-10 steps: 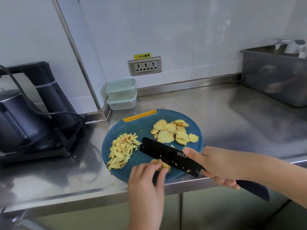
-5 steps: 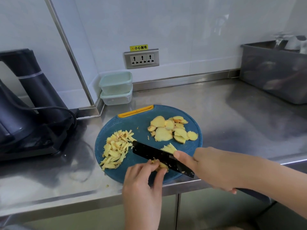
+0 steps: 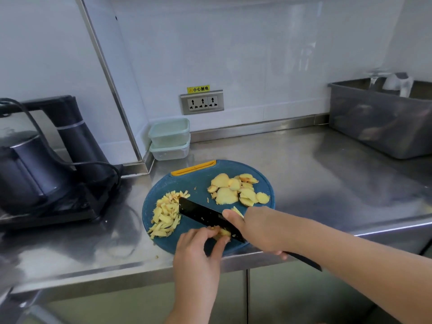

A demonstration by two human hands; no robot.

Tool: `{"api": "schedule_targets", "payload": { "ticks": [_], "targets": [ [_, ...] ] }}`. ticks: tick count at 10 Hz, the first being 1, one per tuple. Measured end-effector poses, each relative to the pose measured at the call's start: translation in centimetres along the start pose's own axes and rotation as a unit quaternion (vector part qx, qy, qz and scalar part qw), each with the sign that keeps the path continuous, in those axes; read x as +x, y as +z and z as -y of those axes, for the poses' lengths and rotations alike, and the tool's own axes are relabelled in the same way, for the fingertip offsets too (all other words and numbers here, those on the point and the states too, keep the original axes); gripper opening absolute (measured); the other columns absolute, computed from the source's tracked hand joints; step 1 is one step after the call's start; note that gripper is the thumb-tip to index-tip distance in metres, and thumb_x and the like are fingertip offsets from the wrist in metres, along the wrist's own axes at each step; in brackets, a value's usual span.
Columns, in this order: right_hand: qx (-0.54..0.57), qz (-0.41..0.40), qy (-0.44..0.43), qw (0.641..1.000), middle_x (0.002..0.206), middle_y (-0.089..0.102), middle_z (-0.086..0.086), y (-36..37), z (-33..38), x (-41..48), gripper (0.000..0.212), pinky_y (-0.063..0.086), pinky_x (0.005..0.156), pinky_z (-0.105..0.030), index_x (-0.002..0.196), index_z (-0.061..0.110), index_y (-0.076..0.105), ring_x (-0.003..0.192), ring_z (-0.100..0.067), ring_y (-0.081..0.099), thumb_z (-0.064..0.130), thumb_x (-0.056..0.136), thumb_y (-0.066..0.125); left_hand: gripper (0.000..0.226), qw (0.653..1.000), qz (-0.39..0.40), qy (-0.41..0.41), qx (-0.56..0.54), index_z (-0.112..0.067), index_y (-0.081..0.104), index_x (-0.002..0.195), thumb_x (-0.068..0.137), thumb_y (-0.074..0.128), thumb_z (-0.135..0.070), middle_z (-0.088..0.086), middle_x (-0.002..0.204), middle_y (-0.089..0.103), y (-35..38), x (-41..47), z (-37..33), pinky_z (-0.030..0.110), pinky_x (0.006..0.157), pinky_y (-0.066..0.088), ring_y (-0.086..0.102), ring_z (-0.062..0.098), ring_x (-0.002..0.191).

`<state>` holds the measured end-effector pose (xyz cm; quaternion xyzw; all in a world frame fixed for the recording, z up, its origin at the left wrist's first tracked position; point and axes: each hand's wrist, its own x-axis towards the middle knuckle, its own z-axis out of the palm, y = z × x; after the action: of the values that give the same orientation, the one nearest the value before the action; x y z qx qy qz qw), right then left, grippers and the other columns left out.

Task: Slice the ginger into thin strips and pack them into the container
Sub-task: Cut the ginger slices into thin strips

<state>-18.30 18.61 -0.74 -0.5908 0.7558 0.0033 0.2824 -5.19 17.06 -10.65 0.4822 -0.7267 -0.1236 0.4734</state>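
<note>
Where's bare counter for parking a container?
Free: stainless steel counter between the round blue cutting board and the grey plastic tub; also behind the board, right of the stacked pale-green containers. Crowded: board holds ginger strips, ginger slices, black knife; black kettle station fills the left.

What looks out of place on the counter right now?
A few ginger crumbs lie off the blue cutting board on the steel counter, left of the left hand. The board itself sits right at the counter's front edge.
</note>
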Motion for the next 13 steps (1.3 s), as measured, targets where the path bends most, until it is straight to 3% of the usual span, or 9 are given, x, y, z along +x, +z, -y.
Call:
{"api": "schedule_targets", "payload": {
  "ticks": [1,2,3,5,6,8,10,12,13],
  "targets": [
    [0.028,-0.021,0.009,0.999,0.069,0.054,-0.025,0.2,-0.9,-0.5,0.051,0.052,0.056,-0.035,0.152,0.012,0.0,0.045,-0.028,0.049,0.015,0.106,0.021,0.019,1.0,0.008,0.01,0.016,-0.023,0.071,0.082,0.068,0.084,-0.023,-0.016,0.078,0.061,-0.2,0.0,-0.1,0.017,0.066,0.042,0.057,0.011,0.077],
    [0.002,-0.007,0.025,1.0,0.063,0.049,-0.011,-0.1,-2.3,-1.7,0.051,0.047,0.056,-0.033,0.147,-0.002,0.008,0.053,-0.026,0.054,0.016,0.104,0.029,0.018,0.999,0.014,0.021,0.028,-0.024,0.07,0.081,0.069,0.083,-0.025,-0.018,0.078,0.059,-0.4,0.2,-0.3,0.017,0.065,0.04,0.055,0.011,0.077],
    [0.01,-0.08,0.014,0.997,0.068,0.045,0.0,0.2,-4.0,-3.8,0.069,0.042,0.07,-0.03,0.089,-0.006,0.043,0.061,-0.014,0.047,0.055,0.1,0.013,0.015,0.999,0.026,0.019,0.028,-0.025,0.069,0.084,0.073,0.08,-0.027,-0.019,0.082,0.059,-0.5,0.1,-0.5,0.013,0.067,0.037,0.053,0.008,0.082],
    [0.076,-0.004,0.072,0.995,0.058,0.044,-0.005,0.4,-5.7,-3.4,0.074,0.041,0.047,-0.024,0.093,0.004,0.05,0.042,-0.014,0.041,0.068,0.092,0.014,0.015,0.999,0.042,0.021,0.015,-0.031,0.068,0.088,0.075,0.075,-0.035,-0.025,0.085,0.057,-0.6,0.0,-0.1,0.013,0.071,0.037,0.053,0.004,0.087],
    [0.099,0.028,0.108,0.989,0.053,0.042,-0.006,0.5,-5.3,-3.2,0.071,0.042,0.043,-0.023,0.075,0.007,0.042,0.036,-0.016,0.039,0.072,0.088,0.015,0.012,0.999,0.025,0.021,0.009,-0.032,0.065,0.082,0.075,0.074,-0.034,-0.025,0.081,0.055,-0.5,0.0,-0.3,0.015,0.069,0.038,0.053,0.005,0.084],
    [0.118,0.015,0.064,0.991,0.045,0.038,-0.003,-0.5,-5.8,-3.4,0.067,0.036,0.037,-0.02,0.066,0.011,0.038,0.031,-0.014,0.035,0.071,0.09,0.019,0.014,1.0,0.0,0.03,0.005,-0.026,0.068,0.081,0.073,0.073,-0.036,-0.019,0.08,0.06,0.0,-0.2,0.1,0.021,0.067,0.045,0.055,0.007,0.08],
    [0.078,0.02,0.038,0.996,0.052,0.041,-0.008,-0.9,-5.5,-3.3,0.072,0.033,0.032,-0.012,0.059,0.013,0.036,0.036,-0.016,0.038,0.074,0.087,0.011,0.011,0.999,0.001,0.04,0.011,-0.024,0.068,0.08,0.073,0.076,-0.027,-0.018,0.079,0.061,-0.1,-0.3,0.2,0.02,0.066,0.044,0.056,0.008,0.079],
    [0.151,0.044,0.027,0.987,0.035,0.035,0.004,-0.5,-5.7,-3.3,0.065,0.038,0.04,-0.022,0.061,0.014,0.036,0.03,-0.011,0.034,0.071,0.089,0.021,0.014,0.999,0.003,0.033,0.016,-0.023,0.07,0.082,0.072,0.08,-0.022,-0.017,0.083,0.064,0.0,-0.3,0.1,0.012,0.066,0.038,0.056,0.006,0.081],
    [0.165,0.064,0.029,0.984,0.041,0.035,0.001,-0.4,-5.8,-3.2,0.066,0.038,0.039,-0.021,0.058,0.015,0.035,0.032,-0.012,0.034,0.072,0.089,0.021,0.015,0.999,0.002,0.039,0.024,-0.021,0.072,0.083,0.071,0.08,-0.02,-0.016,0.082,0.062,0.0,-0.4,0.1,0.011,0.065,0.037,0.056,0.008,0.08]
  ]
}}
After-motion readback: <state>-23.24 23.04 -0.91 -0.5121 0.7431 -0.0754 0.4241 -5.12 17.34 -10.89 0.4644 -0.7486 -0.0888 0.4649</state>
